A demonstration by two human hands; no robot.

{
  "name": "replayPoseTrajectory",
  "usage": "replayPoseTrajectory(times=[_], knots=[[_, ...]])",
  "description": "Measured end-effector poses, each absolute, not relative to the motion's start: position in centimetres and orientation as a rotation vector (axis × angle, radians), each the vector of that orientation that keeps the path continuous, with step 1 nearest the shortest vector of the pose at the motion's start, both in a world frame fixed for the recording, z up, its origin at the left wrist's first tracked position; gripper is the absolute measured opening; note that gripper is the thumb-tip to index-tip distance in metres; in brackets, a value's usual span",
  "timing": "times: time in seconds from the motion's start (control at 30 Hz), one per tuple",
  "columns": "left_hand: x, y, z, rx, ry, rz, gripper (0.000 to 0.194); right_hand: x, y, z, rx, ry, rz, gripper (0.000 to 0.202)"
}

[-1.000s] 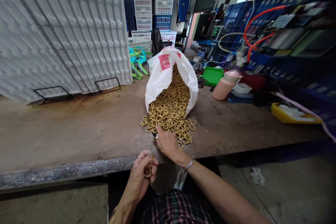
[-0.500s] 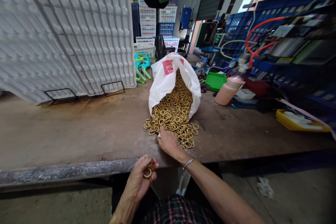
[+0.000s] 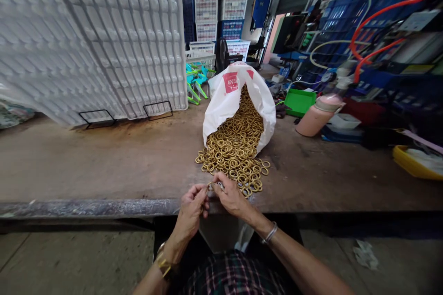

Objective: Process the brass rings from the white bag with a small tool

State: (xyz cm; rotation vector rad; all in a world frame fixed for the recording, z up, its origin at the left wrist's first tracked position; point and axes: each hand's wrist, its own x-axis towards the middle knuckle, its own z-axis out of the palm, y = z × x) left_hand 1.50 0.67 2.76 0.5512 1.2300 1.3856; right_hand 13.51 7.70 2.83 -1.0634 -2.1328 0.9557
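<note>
My left hand (image 3: pixel 194 208) is closed near the table's front edge, its fingertips meeting those of my right hand (image 3: pixel 231 197). Between the two pinches shows a gold-coloured metal ring (image 3: pixel 210 186). A small pale, shiny object (image 3: pixel 220 185) also sits at my right fingers; its kind is unclear. Any other ring inside the left palm is mostly hidden by the fingers. Just beyond my hands lies a heap of gold rings (image 3: pixel 231 159), spilling from a white sack (image 3: pixel 223 106) with red print that rests on its side.
Corrugated whitish panels (image 3: pixel 138 46) stand in black wire holders (image 3: pixel 98 120) at left. A pink bottle (image 3: pixel 314 120), a green tray (image 3: pixel 300 102) and a yellow tray (image 3: pixel 411 164) are on the table's right. Stacked crates (image 3: pixel 206 11) rise behind.
My right hand has drawn back from the heap and come together with my left, which moved up and forward. A ring now shows between their fingertips. The view has shifted slightly.
</note>
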Motion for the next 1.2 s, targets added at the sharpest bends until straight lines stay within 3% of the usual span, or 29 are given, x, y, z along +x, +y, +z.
replayPoseTrajectory(times=[0.2,0.9,1.2], knots=[[2.2,0.4,3.0,0.754,1.439,1.274,0.031,13.8,7.2,3.0,-1.107,-2.008,1.252,0.018],[2.6,-0.1,3.1,0.575,1.133,1.220,0.027,14.0,6.9,3.1,-1.090,-1.966,1.290,0.016],[2.5,0.1,3.3,0.656,1.233,1.221,0.030,14.6,6.5,1.7,-1.176,-2.401,0.866,0.017]])
